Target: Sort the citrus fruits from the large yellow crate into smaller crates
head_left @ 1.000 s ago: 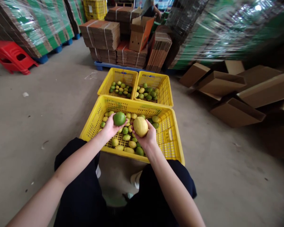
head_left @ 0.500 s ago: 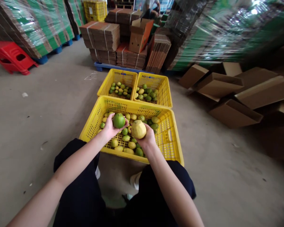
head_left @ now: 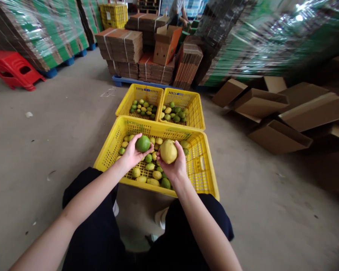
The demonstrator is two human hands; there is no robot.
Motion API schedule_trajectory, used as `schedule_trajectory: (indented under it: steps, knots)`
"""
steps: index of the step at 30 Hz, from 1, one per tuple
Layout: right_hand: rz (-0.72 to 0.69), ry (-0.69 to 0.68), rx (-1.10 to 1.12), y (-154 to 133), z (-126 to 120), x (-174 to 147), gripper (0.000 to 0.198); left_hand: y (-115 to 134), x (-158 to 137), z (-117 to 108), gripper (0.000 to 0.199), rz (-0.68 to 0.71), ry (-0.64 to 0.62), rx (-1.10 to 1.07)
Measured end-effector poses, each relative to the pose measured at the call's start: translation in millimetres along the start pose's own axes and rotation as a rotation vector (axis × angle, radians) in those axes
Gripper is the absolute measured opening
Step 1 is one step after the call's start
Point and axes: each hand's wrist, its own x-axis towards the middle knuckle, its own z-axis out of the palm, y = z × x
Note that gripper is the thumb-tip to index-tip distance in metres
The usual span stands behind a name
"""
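- Over the front crate [head_left: 200, 148], inside its rims, are a green fruit [head_left: 142, 143] and a yellow fruit [head_left: 168, 151], side by side with a gap between them.
- Surface: green fruit round, smooth, slightly glossy; yellow fruit pale, larger, with a faintly uneven skin.
- Left hand [head_left: 133, 152]: gripping the green fruit on curled fingers, thumb along its far side.
- Right hand [head_left: 177, 165]: gripping the yellow fruit, thumb at its right side.
- Change: half a second ago the yellow fruit showed its stem end upward; it is now rotated, a smoother flank in view. The green fruit is held in nearly the same position.
- Below the hands: loose fruit [head_left: 153, 182], green and yellow, spread across the front crate's base; its right end leaves slatted base exposed.
- Near rim: knees close by on both sides.
- Far rim: left rear crate [head_left: 124, 103] and right rear crate [head_left: 196, 109] just behind, limiting room there.
- Left and right rims: grey floor [head_left: 251, 188] alongside; cartons [head_left: 279, 135] stand well apart, right.
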Motion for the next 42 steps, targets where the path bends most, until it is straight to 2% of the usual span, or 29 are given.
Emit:
schedule_trajectory:
  steps: [4,7,10,17,22,25,33,38,42]
  knots:
    - [0.070,-0.043,0.030,-0.8,-3.7,4.3,0.034,-1.5,1.6,-1.1,0.021,-0.005,0.034,-0.014]
    - [0.052,-0.034,0.042,0.0,-1.7,4.5,0.026,-1.1,2.4,-0.8,0.022,-0.020,0.022,-0.041]
    - [0.024,0.044,0.032,1.0,0.0,3.9,0.022,0.3,2.4,-0.9,0.026,-0.041,0.010,-0.047]
    - [0.097,0.061,0.028,3.3,-13.1,19.0,0.024,1.6,0.5,-3.5,0.034,-0.087,-0.056,0.016]
    - [0.069,0.064,-0.013,7.1,-14.8,22.5,0.026,-0.2,2.1,-3.7,0.031,-0.039,-0.015,0.043]
    - [0.054,0.087,-0.027,7.9,-14.1,22.9,0.019,-1.0,0.9,-2.9,0.030,-0.011,0.007,0.060]
    - [0.113,0.120,-0.017,6.3,-13.6,22.5,0.014,-1.9,-2.6,-0.4,0.030,0.005,0.059,0.103]
    - [0.100,0.088,0.027,6.5,-8.9,14.6,0.019,-0.9,2.0,-2.6,0.032,-0.023,0.032,0.088]
    - [0.021,0.058,0.012,4.3,-5.7,8.6,0.018,-0.7,5.0,-4.1,0.034,-0.066,0.013,0.079]
